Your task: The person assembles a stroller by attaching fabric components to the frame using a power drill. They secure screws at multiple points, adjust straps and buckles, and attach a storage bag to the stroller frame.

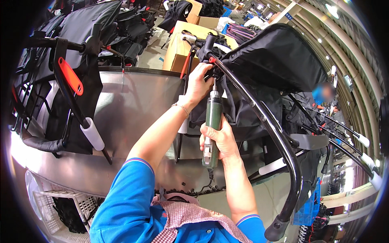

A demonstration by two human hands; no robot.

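My right hand [219, 139] grips a green power screwdriver [212, 121], held upright with its tip pushed up against the black frame tube [259, 115] of a stroller. My left hand [198, 83] clasps the same tube at its joint near a small red part [212, 60], just above the tool's tip. Black fabric [275, 56] of the stroller's canopy hangs over the frame to the right. A coiled black cable [202, 189] runs down from the screwdriver's base.
A curved shiny metal worktable [129, 105] lies beneath the stroller. Another black frame with an orange strap [71, 76] and white foam sleeve [93, 133] stands at left. Cardboard boxes [178, 48] sit behind. A white plastic crate [60, 206] is at lower left, a blue crate [310, 206] at lower right. Another person [324, 95] is at far right.
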